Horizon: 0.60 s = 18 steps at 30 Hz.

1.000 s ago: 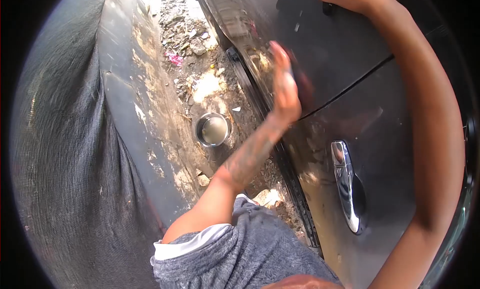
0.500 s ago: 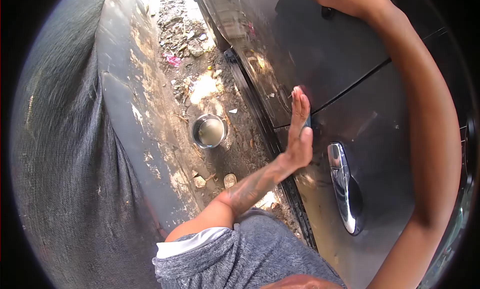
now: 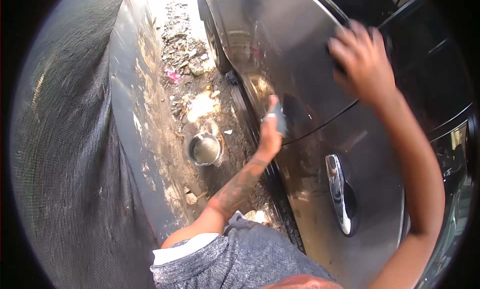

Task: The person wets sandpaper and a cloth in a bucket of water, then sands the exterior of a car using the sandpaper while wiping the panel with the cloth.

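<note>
My left hand (image 3: 270,136) is pressed edge-on to the lower part of a dark car door, closed on a flat blue-grey pad (image 3: 280,122) that lies between palm and panel. Higher on the same car, my right hand (image 3: 364,61) is blurred by motion. Its fingers curve over a dark block-like thing (image 3: 334,56) against the bodywork near the window line; its kind cannot be made out. Between the two hands runs the door seam (image 3: 320,125). A chrome door handle (image 3: 340,194) sits on the panel closer to me.
A metal bucket (image 3: 190,151) of cloudy water stands on the muddy, stony ground (image 3: 182,44). Along the left runs a worn grey wall-like panel (image 3: 127,84), with dark mesh cloth (image 3: 65,154) draped beside it. The car's black sill (image 3: 252,119) borders the narrow gap.
My right hand has come down the view, nearer to me, with the dark thing under its fingers. The left hand has shifted left along the door, and its blue-grey pad now shows more.
</note>
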Each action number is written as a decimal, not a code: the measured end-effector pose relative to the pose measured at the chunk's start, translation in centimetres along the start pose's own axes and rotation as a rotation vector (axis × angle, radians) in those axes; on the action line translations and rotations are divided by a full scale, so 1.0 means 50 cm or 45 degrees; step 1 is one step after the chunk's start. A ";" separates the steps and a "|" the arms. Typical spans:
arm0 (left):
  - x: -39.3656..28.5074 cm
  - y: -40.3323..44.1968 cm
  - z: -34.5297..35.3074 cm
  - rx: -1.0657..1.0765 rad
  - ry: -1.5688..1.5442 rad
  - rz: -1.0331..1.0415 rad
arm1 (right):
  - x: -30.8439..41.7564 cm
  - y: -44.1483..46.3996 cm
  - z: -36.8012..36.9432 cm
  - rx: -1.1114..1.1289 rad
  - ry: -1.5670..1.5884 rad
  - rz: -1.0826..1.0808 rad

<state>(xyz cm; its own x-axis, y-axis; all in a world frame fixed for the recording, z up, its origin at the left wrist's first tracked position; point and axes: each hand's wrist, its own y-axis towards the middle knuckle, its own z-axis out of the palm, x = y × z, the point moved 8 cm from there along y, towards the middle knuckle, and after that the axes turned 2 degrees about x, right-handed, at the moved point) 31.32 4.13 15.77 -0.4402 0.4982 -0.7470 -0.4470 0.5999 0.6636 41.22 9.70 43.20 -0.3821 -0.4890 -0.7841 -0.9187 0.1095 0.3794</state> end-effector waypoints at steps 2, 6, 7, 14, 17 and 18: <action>0.064 -0.002 -0.097 -0.078 0.113 -0.083 | 0.077 -0.092 -0.022 0.166 0.211 -0.196; 0.241 -0.177 -0.258 -0.153 0.481 -0.314 | 0.192 -0.106 0.005 0.473 0.576 -0.569; 0.176 -0.173 -0.265 -0.188 0.514 -0.383 | 0.189 -0.069 0.022 0.377 0.582 -0.557; 0.346 -0.377 -0.447 -0.231 0.575 -0.536 | 0.029 0.410 0.266 -0.003 0.163 0.060; 0.288 -0.265 -0.450 -0.385 0.169 -0.759 | 0.098 0.512 0.327 0.202 0.271 -0.183; 0.320 -0.294 -0.460 -0.300 0.468 -0.709 | 0.145 0.493 0.344 0.334 0.362 -0.353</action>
<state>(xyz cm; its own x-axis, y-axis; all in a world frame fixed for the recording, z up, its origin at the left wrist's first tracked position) 12.93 -11.14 -4.98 -0.3126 -0.1117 -0.9433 -0.8207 0.5318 0.2090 14.09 23.72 38.41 -0.1100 -0.7441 -0.6589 -0.9904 0.1381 0.0095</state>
